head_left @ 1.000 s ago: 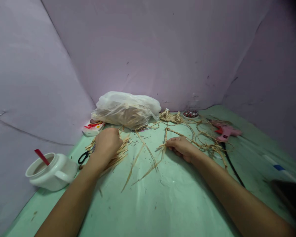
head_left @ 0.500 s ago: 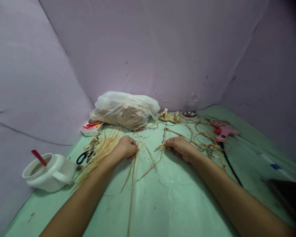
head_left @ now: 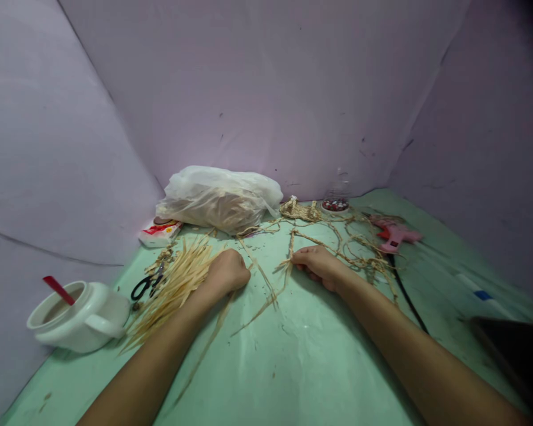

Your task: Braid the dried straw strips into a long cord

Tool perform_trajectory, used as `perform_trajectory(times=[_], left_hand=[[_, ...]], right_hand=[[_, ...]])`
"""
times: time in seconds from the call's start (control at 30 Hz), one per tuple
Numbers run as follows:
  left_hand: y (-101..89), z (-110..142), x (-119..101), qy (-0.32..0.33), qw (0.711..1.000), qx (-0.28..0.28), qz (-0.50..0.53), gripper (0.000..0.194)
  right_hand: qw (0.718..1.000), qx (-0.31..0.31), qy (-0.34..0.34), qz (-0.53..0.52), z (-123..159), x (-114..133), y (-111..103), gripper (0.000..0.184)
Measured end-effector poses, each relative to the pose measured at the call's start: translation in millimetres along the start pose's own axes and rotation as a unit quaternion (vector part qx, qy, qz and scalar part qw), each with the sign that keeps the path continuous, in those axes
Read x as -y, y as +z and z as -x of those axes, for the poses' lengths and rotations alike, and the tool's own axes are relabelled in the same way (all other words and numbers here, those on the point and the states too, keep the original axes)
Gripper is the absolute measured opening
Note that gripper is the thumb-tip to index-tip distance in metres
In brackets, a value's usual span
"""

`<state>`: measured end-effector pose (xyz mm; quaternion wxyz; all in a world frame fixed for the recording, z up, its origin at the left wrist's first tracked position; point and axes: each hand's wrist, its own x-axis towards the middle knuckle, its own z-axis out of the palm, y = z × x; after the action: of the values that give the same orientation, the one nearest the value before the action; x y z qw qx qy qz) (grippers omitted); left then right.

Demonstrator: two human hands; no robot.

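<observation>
My left hand (head_left: 228,272) is closed in a fist beside a bundle of pale straw strips (head_left: 177,290). One long dry straw strip (head_left: 204,350) trails from beneath it toward the front of the table; its held end is hidden. With thumb and forefinger pressed together, my right hand (head_left: 318,267) pinches a braided straw cord (head_left: 292,244) near its loose-stranded end. Some of those loose strands (head_left: 266,306) spread over the table between both hands.
At left stand a white pot (head_left: 89,316) with a red stick, black-handled scissors (head_left: 146,287) and a small box (head_left: 160,234). Behind are a plastic bag (head_left: 222,198), a woven piece (head_left: 299,210) and a bead container (head_left: 335,205). Tangled cord (head_left: 364,260) and a pink glue gun (head_left: 400,235) lie right.
My left hand has rolled over into a fist, and the long strip's tail has swung left. My right hand keeps its pinch on the cord. The whole view has shifted slightly.
</observation>
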<state>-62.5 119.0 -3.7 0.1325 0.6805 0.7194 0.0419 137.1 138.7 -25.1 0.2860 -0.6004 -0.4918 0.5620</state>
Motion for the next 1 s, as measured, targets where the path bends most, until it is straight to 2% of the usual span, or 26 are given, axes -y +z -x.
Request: perform_trajectory(times=[0.13, 0.27, 0.37, 0.47, 0.6, 0.73, 1.0], left_hand=[[-14.0, 9.2, -2.0, 0.011, 0.99, 0.042, 0.137, 0.009], [-30.8, 29.4, -18.0, 0.015, 0.963, 0.126, 0.239, 0.007], [-26.3, 40.3, -37.7, 0.014, 0.938, 0.208, 0.276, 0.008], [-10.2, 41.7, -55.6, -0.023, 0.905, 0.259, 0.335, 0.005], [7.7, 34.0, -67.4, -0.066, 0.867, 0.26, 0.421, 0.003], [17.2, 25.5, -72.3, -0.064, 0.842, 0.243, 0.477, 0.003], [23.8, 19.1, -85.4, -0.067, 0.829, 0.222, 0.509, 0.009]], right_hand=[[1.0, 0.008, 0.001, -0.004, -1.3, -1.0, -0.7, 0.019], [1.0, 0.015, -0.005, -0.007, -4.3, -3.4, -1.5, 0.015], [1.0, 0.01, -0.018, -0.011, -3.7, -3.1, -1.2, 0.013], [1.0, -0.003, -0.022, -0.005, -0.8, -1.0, 0.0, 0.013], [0.999, -0.016, -0.032, -0.011, 0.1, 0.1, 2.3, 0.012], [0.998, -0.023, -0.044, -0.025, -3.0, -2.0, 3.8, 0.012], [0.997, -0.005, -0.039, -0.06, 0.9, 0.9, 3.9, 0.014]])
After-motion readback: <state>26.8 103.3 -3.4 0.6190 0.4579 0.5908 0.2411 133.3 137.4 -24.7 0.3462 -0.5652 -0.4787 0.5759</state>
